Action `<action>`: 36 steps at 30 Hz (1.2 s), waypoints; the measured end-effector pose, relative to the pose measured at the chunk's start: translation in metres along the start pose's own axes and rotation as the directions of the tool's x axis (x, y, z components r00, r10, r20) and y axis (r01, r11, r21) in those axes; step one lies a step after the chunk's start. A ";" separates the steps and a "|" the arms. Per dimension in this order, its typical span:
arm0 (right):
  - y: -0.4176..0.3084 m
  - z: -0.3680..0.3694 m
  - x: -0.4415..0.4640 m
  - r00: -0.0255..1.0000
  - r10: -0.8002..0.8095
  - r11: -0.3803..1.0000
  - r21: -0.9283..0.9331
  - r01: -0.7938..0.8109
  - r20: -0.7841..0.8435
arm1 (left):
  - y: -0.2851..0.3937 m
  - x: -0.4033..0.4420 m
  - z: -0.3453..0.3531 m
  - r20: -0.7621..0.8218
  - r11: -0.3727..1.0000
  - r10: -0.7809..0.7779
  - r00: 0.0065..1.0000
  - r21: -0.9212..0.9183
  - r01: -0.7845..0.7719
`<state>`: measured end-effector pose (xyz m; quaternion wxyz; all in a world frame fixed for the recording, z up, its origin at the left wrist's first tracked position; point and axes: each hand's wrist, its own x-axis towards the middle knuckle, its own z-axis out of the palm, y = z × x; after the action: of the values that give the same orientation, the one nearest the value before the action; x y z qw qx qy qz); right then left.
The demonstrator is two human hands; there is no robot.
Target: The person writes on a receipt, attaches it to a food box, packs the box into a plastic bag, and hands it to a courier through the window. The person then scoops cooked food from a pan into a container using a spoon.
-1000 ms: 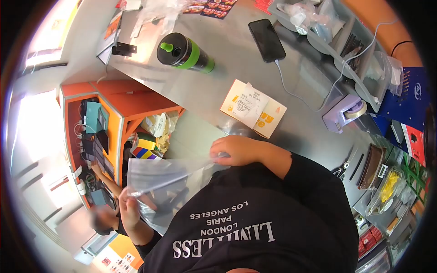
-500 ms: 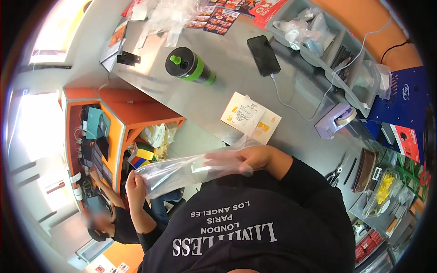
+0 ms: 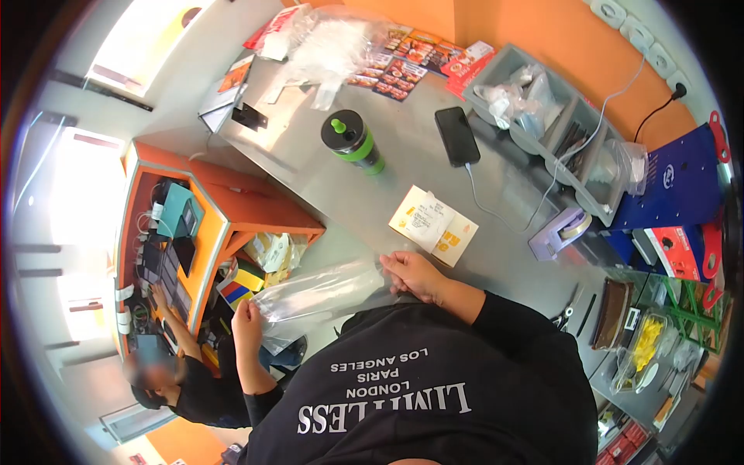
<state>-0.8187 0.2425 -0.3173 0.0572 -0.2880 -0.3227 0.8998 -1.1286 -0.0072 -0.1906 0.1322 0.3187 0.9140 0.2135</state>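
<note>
A clear plastic bag (image 3: 325, 294) is stretched sideways in front of the black shirt. My left hand (image 3: 247, 324) is closed on its left end. My right hand (image 3: 412, 275) pinches the bag's other end near the table's front edge. Just beyond my right hand, a white and yellow box (image 3: 457, 240) lies on the metal table (image 3: 349, 205), with a printed receipt (image 3: 428, 218) on top. A black and green tumbler (image 3: 353, 141) stands farther back, and a black phone (image 3: 457, 136) on a white cable lies to its right.
Grey trays (image 3: 577, 159) with bags and a lilac tape dispenser (image 3: 559, 232) are at the right. Scissors (image 3: 568, 310) lie nearer me. Flyers (image 3: 399, 77) and plastic bags (image 3: 329, 50) are at the back. Another person (image 3: 198, 387) is at an orange desk (image 3: 240, 203) on the left.
The bag went from hanging loosely to stretched between my hands. My right hand, spread and blurred half a second ago, is now pinched. The view has shifted, showing more of the table's back.
</note>
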 end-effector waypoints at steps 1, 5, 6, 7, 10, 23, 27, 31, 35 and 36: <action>0.000 0.002 0.001 1.000 0.018 0.999 0.032 -0.018 -0.023 | -0.001 -0.004 0.001 -0.044 0.999 -0.007 0.999 0.037 0.008; -0.013 0.022 -0.005 0.996 -0.021 1.000 -0.014 0.022 0.087 | -0.021 -0.019 0.004 -0.078 0.998 -0.066 0.995 0.011 0.067; -0.009 0.020 0.001 0.993 -0.039 0.998 -0.048 0.045 0.116 | -0.023 -0.023 0.004 -0.094 0.997 -0.076 0.993 0.023 0.079; -0.010 0.022 0.002 0.992 -0.039 0.997 -0.057 0.046 0.118 | -0.025 -0.027 0.004 -0.109 0.995 -0.086 0.990 0.036 0.090; -0.009 0.026 0.008 0.995 -0.001 0.995 -0.099 0.011 0.104 | -0.049 -0.033 0.012 -0.100 0.994 -0.101 0.990 0.032 0.104; 0.010 0.024 0.019 0.997 -0.024 0.998 -0.062 0.029 0.079 | -0.059 -0.036 0.023 -0.067 0.986 -0.151 0.986 0.063 0.155; 0.005 0.035 0.010 0.991 -0.134 0.991 -0.035 0.133 -0.018 | -0.065 -0.028 0.035 -0.117 0.973 -0.082 0.990 0.206 0.105; 0.005 0.034 0.011 0.990 -0.137 0.990 -0.025 0.136 -0.023 | -0.024 -0.024 0.057 -0.378 0.921 0.161 0.912 0.391 -0.001; 0.004 0.036 0.016 0.988 -0.076 0.935 -0.334 0.117 0.136 | 0.059 -0.023 0.080 0.166 0.948 0.205 0.965 -0.278 -0.154; 0.001 0.040 0.014 0.982 -0.072 0.898 -0.418 0.139 0.172 | 0.084 -0.030 0.089 0.322 0.881 0.276 0.906 -0.462 -0.104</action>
<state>-0.8530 0.2239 -0.2993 0.0168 -0.2061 -0.5307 0.8220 -1.0279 0.0595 -0.2252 0.3517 0.4059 0.7636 0.3584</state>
